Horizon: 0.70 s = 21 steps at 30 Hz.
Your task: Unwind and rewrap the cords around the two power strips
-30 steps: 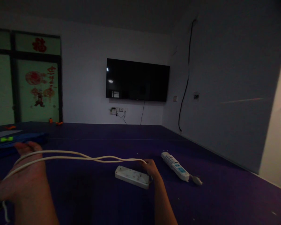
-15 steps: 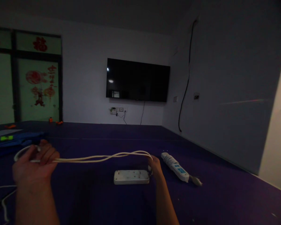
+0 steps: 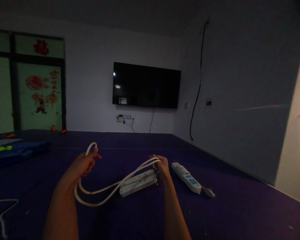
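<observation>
A white cord (image 3: 97,204) runs in a doubled, drooping loop between my two hands. My left hand (image 3: 83,164) is closed on one part of it, with a small loop standing up above the fingers. The cord's other bend is pinched in my right hand (image 3: 162,166). Just left of that hand is a white power strip (image 3: 138,183), tilted, its right end raised close to the fingers. To the right of my right hand lies a second power strip (image 3: 190,181) with blue sockets, its own cord wound round one end and its plug (image 3: 209,192) at the other.
The purple surface (image 3: 130,220) spreads wide up to the walls. Blue cloth (image 3: 22,151) lies at the far left, with small orange things (image 3: 62,131) behind it. Another white cable (image 3: 2,213) lies at the lower left. A television (image 3: 146,85) hangs on the far wall.
My left hand has moved right, towards my right hand, and the taut cord has gone slack into a loop. The white power strip has turned, its right end now higher.
</observation>
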Tool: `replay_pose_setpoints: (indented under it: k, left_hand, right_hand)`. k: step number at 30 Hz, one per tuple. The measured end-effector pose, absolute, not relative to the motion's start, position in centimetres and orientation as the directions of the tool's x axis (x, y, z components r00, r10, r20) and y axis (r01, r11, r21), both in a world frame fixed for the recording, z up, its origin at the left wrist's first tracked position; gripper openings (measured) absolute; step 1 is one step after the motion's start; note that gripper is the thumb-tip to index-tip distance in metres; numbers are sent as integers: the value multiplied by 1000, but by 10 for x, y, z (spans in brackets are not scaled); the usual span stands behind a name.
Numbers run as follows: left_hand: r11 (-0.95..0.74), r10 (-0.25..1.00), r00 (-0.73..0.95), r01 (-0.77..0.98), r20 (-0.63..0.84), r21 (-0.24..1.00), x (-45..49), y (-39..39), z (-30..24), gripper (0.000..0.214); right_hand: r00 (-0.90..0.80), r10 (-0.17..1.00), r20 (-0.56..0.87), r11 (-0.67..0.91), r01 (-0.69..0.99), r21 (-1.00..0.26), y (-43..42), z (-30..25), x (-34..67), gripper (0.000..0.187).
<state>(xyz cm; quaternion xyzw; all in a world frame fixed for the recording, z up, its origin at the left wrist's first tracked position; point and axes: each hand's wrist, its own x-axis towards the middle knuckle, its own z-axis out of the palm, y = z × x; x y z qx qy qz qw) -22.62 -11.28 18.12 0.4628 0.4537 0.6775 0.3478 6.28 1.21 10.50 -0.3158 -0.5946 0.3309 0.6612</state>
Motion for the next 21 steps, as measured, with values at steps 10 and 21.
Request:
replay_pose_setpoints:
  k: [10,21]
  left_hand:
    - [-344,871,-123,539,476,769,-183,-100,190,47]
    - [-384,859,498,464,123,799,-135,-91,178,64]
  right_hand:
    - [-144,717,682,694,59,-717,-28,160,25,31]
    - [-216,699,682,710,100,-697,-31,163,12,24]
